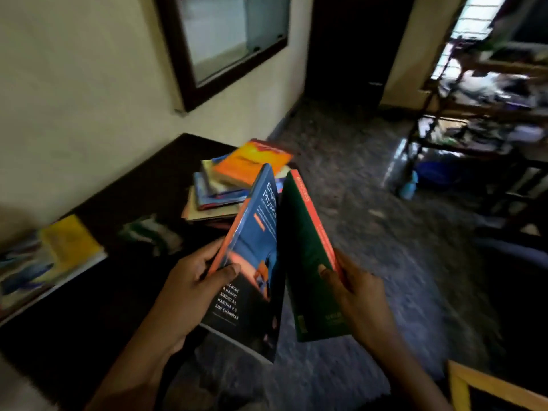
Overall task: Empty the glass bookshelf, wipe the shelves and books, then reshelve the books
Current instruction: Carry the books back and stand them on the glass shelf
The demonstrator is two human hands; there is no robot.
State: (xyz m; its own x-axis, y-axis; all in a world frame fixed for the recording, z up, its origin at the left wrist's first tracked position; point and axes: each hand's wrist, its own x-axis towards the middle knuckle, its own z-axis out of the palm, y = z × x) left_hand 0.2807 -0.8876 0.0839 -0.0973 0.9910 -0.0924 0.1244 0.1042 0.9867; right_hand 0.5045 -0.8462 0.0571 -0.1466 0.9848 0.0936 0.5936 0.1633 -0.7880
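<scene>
A cream-painted plaster wall (74, 84) runs along the left. A dark, flat-topped wooden table (133, 185) stands with its back edge against that wall. The grey speckled polished stone floor (370, 232) fills the middle and right. At the floor's far edge opens 1 unlit dark doorway (350, 48). To its right daylight enters through a bright grilled window (474, 16) and lies as a pale streak on the floor. A dark-framed open rack (462, 111) with cluttered, blurred shelves stands below the window. A light-blue plastic bottle (410, 185) stands on the floor by the rack's near corner. A yellow wooden frame (489, 387) shows at the bottom right.
</scene>
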